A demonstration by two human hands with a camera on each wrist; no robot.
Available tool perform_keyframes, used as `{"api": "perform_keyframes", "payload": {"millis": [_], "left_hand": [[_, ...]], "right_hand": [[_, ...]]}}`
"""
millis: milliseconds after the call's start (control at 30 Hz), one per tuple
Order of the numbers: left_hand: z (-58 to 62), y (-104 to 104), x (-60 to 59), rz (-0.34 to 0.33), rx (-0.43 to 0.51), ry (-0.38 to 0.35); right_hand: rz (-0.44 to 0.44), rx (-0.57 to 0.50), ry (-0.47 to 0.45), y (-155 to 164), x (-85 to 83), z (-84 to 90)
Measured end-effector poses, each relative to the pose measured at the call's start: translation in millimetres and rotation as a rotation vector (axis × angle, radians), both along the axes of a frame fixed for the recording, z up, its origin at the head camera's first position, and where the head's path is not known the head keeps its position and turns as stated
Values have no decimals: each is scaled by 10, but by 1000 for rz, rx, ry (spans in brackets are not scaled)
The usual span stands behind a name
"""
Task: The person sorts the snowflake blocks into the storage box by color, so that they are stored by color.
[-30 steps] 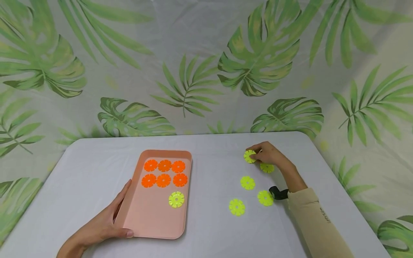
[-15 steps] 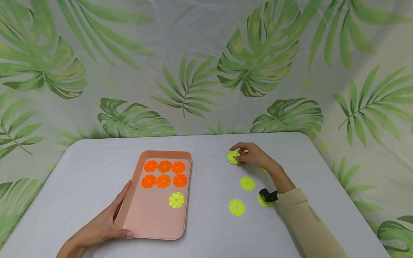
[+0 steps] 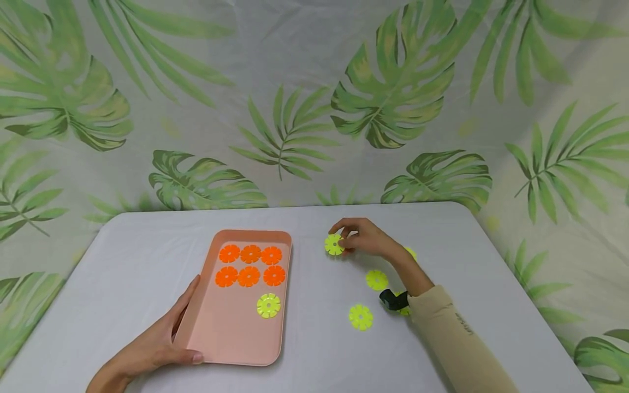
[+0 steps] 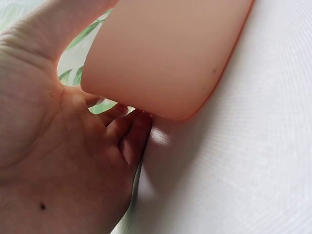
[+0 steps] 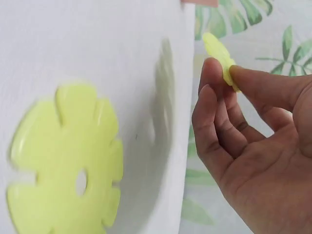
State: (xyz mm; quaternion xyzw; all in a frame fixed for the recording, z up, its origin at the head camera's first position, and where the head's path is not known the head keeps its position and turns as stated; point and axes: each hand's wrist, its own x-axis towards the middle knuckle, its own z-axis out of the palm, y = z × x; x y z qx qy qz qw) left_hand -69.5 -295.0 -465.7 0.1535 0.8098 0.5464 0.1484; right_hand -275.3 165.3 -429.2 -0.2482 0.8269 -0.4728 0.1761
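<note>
My right hand (image 3: 361,238) pinches a yellow-green flower-shaped disc (image 3: 334,244) between thumb and fingers, above the table to the right of the pink tray (image 3: 236,338); the right wrist view shows the pinched disc (image 5: 220,53) edge-on. My left hand (image 3: 157,341) grips the tray's near left corner, thumb on the rim, with its fingers (image 4: 131,134) curled beneath. In the tray lie several orange discs (image 3: 249,263) in two rows and one yellow-green disc (image 3: 268,304).
More yellow-green discs lie loose on the white table: one (image 3: 377,279) by my right forearm, one (image 3: 361,316) nearer me, others partly hidden by the arm. A leaf-print cloth hangs behind and to the right. The table's rounded edge runs at the back.
My right hand has carried the yellow-green disc leftward from the loose discs toward the tray. The left hand and tray have stayed put.
</note>
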Motion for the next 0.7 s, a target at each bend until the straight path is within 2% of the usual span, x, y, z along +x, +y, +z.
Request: {"api": "perform_keyframes", "payload": {"millis": [133, 500, 700], "left_hand": [[2, 4, 0, 5, -11, 1], [-4, 3, -5, 6, -20, 13], [-1, 12, -3, -1, -17, 22]], "right_hand": [[57, -27, 20, -124, 29, 14], [68, -101, 11, -440, 127, 70], [89, -95, 7, -601, 199, 100]]}}
